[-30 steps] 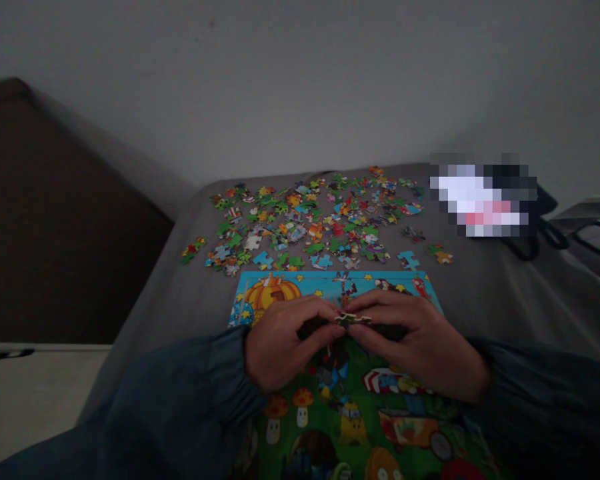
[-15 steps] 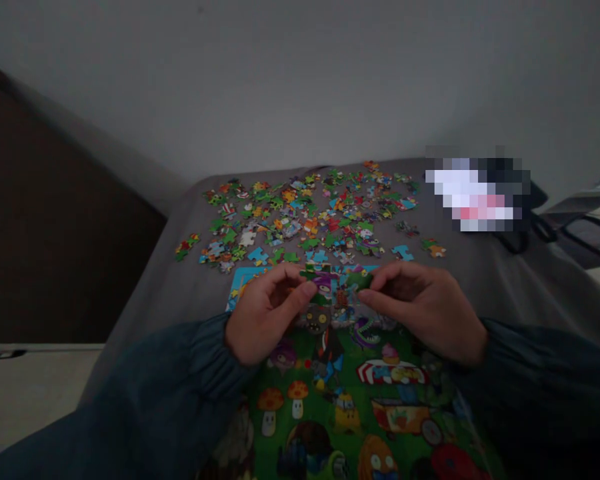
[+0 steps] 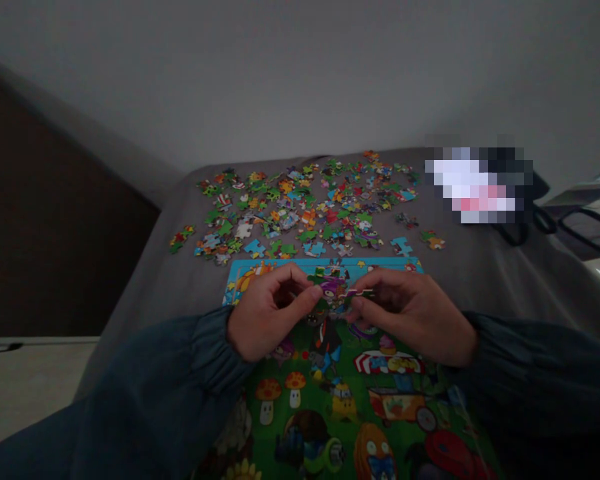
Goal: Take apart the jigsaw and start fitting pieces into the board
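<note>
Between thumb and fingers, my left hand (image 3: 275, 308) pinches a green and purple jigsaw piece (image 3: 329, 287) above the puzzle picture. My right hand (image 3: 414, 310) is closed on another jigsaw piece (image 3: 361, 292), tilted so that mostly its thin edge shows. The two pieces are close together; whether they touch I cannot tell. Under both hands lies the colourful picture sheet (image 3: 320, 387), with cartoon mushrooms, plants and a cart on green. A blue-bordered board edge (image 3: 240, 267) shows beyond my fingers.
Many loose jigsaw pieces (image 3: 285, 213) are spread over the grey cloth (image 3: 180, 293) behind the board. A pixelated object (image 3: 480, 187) lies at the right rear, with dark straps (image 3: 515, 233) beside it. A pale wall stands behind.
My right hand has turned its piece from face-on to nearly edge-on and shifted slightly left. My left hand still holds its piece. The view has tilted slightly, baring more of the blue border.
</note>
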A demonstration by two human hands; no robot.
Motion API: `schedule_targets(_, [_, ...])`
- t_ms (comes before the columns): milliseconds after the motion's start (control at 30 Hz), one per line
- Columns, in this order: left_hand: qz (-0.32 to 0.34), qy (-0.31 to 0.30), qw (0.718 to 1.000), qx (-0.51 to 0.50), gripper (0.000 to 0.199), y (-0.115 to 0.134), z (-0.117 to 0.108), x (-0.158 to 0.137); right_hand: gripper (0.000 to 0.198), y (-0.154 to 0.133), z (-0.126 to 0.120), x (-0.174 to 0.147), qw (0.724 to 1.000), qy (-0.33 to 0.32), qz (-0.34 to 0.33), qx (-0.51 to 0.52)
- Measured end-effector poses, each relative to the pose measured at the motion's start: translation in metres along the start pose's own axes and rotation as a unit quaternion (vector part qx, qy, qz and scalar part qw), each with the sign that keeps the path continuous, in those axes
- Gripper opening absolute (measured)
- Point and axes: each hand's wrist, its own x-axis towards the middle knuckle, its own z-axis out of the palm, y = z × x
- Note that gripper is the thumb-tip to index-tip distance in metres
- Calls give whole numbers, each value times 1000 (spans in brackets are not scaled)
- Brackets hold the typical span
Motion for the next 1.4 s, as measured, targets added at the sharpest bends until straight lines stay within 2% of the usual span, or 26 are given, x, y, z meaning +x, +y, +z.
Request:
schedule_targets(200, [1,-43,998,53,26,0,0,-3,18,2,-2,0,997,27,-56,-52])
schedule_targets(400, [8,-42,997,61,25,0,-1,-4,28,2,-5,-1,992,-17,-83,-93])
schedule_targets(500, [14,-57,994,87,25,0,-2,-5,26,0,-4,-1,991,-16,-84,-107])
schedule_targets(700, [27,-76,989,121,25,1,-2,-6,12,-3,-2,2,997,-5,-53,-62])
schedule_targets(800, [53,-75,986,140,24,-1,-2,-6,11,-5,-3,2,996,-21,-48,-70])
schedule_targets(933, [120,-73,972,189,21,-3,-3,-6,11,-5,-7,2,990,-41,-61,-120])
schedule_targets(1167, [234,-49,938,251,13,-4,-3,-7,12,-3,-11,1,962,-33,-139,-232])
schedule_targets(1400, [267,-51,917,292,15,-2,-2,-10,11,2,-3,-5,930,15,-245,-272])
